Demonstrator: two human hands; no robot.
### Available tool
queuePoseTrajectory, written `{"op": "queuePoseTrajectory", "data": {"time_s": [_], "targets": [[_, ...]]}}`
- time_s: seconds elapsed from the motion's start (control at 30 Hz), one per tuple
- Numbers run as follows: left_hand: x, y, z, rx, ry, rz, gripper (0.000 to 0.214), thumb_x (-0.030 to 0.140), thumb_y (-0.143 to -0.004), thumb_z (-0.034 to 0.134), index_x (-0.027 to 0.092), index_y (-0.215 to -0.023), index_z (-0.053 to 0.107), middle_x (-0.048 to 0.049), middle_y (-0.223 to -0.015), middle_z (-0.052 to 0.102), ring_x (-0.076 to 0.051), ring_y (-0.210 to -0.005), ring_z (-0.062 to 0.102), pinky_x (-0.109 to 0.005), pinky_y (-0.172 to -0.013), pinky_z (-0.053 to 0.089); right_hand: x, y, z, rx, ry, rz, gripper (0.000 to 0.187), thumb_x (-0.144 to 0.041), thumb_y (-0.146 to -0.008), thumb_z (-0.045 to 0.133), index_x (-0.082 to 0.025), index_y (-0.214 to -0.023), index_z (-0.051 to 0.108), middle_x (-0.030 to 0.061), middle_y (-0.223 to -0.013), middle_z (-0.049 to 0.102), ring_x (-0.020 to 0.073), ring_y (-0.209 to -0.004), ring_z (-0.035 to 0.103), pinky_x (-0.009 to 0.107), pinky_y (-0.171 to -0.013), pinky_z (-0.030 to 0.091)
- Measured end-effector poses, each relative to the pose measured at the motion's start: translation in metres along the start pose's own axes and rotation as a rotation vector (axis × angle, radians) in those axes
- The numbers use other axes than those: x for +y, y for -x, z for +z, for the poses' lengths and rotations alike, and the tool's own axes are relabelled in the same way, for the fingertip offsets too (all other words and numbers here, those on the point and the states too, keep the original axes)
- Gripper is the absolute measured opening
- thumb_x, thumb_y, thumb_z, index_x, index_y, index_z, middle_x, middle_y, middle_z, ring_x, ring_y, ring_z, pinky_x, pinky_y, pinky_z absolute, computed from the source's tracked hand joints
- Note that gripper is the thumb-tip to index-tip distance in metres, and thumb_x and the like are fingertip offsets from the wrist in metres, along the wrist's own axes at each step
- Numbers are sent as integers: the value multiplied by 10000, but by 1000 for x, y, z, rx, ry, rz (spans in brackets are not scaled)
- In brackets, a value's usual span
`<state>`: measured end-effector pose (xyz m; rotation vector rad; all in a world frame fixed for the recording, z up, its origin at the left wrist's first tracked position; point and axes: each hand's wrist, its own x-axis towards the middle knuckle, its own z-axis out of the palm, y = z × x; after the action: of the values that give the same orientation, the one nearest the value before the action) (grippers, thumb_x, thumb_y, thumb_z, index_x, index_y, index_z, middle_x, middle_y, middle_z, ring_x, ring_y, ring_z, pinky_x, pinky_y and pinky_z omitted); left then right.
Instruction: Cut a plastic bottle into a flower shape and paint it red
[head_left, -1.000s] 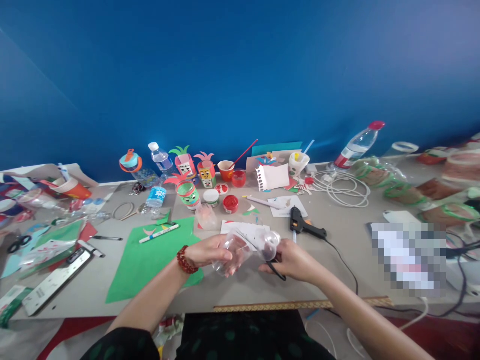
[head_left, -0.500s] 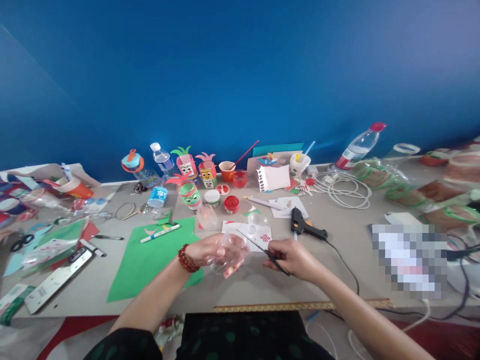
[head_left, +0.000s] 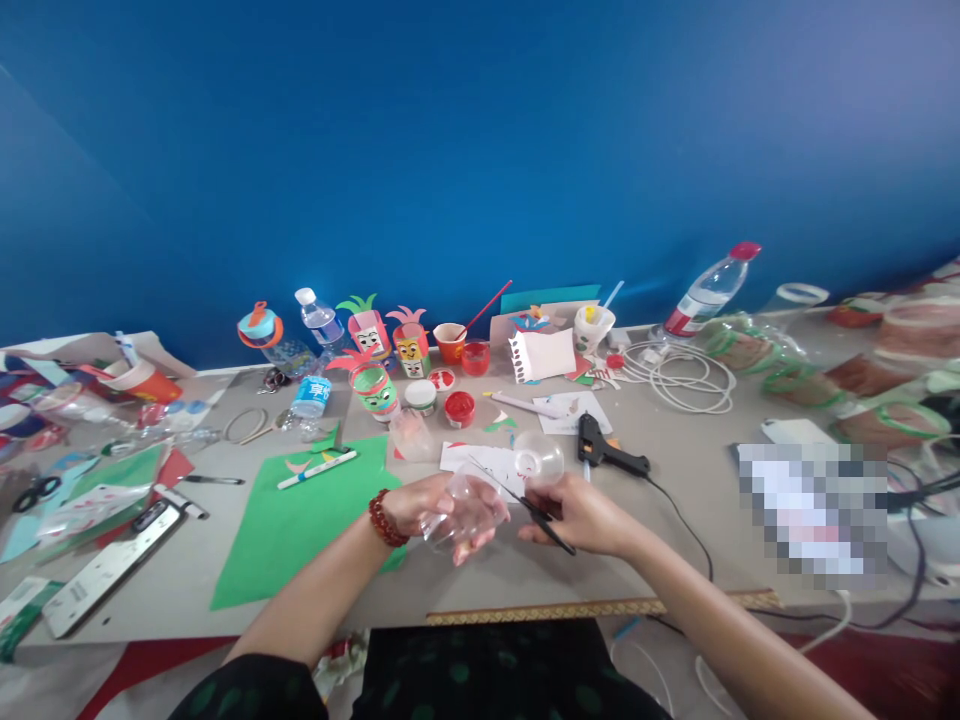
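My left hand (head_left: 429,505), a beaded bracelet at its wrist, is closed around a clear plastic piece (head_left: 465,510) that looks like a cut bottle section. My right hand (head_left: 581,512) grips black-handled scissors (head_left: 551,528), whose blades point left across the top of that piece. Just above my right fingers sits a second clear, rounded plastic piece (head_left: 538,458); whether it joins the held one I cannot tell. Behind the hands lies a white paper (head_left: 459,456) with red marks, partly covered.
Green paper (head_left: 277,540) with a marker (head_left: 316,470) lies to the left. A glue gun (head_left: 611,450) with its cord is to the right. Behind stand decorated cups (head_left: 375,392), a red paint pot (head_left: 460,407) and a water bottle (head_left: 709,290). A patterned strip (head_left: 547,610) runs along the front edge.
The second clear piece has shifted right and down, closer to my right hand. My left hand and its plastic piece have moved slightly right. The whole view has shifted a little.
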<state>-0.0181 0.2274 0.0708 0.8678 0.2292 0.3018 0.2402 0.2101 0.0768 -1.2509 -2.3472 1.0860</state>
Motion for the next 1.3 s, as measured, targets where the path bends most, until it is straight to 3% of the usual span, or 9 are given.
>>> {"op": "queuePoseTrajectory", "data": {"time_s": [0.23,0.63,0.8,0.9,1.0,1.13,1.3], "targets": [[-5,-1,-12,-47,46,-6,664,560,-705,746,115,-1184,631,-112,-921,658,-166,-662,602,-279,-531,533,13,2,8,71,-46,-29,481,-556,-806,658,-224,-630,358,-63,-579,377,106,-539,335,243,-523,226],[-33,-8,-36,-80,167,-84,684,620,-751,651,81,-1171,641,-88,-840,650,-130,-548,539,-284,-522,458,41,7,40,155,-76,127,505,-553,-835,607,-223,-589,314,-62,-547,320,114,-541,301,246,-500,199],[-31,7,-37,-87,125,30,683,576,-727,708,73,-1182,631,-119,-877,668,-173,-637,591,-266,-506,464,49,9,31,271,-84,189,433,-541,-828,628,-230,-649,386,-64,-570,377,118,-536,359,238,-505,268],[-26,18,-37,-27,80,148,590,522,-751,712,124,-1177,622,-114,-900,673,-187,-677,616,-252,-514,468,48,8,21,397,-114,244,342,-525,-782,693,-232,-828,523,-67,-603,444,133,-537,446,240,-518,344],[-26,24,-35,27,32,194,595,541,-763,698,133,-1187,608,-118,-896,669,-183,-639,623,-261,-531,463,44,1,19,489,-96,267,368,-504,-787,688,-223,-985,557,-62,-622,480,152,-548,507,252,-543,388],[-28,26,-30,67,-10,217,610,558,-759,709,136,-1186,600,-125,-891,677,-196,-639,646,-276,-557,466,35,-12,25,464,49,176,285,-335,-806,634,-218,-1051,548,-30,-685,553,174,-615,552,262,-595,386],[-27,28,-25,100,-46,207,623,550,-747,733,128,-1186,597,-138,-906,672,-208,-666,656,-291,-584,478,25,-27,27,404,90,106,333,-157,-703,638,-246,-1018,576,-30,-726,585,182,-684,567,255,-624,344]]}}
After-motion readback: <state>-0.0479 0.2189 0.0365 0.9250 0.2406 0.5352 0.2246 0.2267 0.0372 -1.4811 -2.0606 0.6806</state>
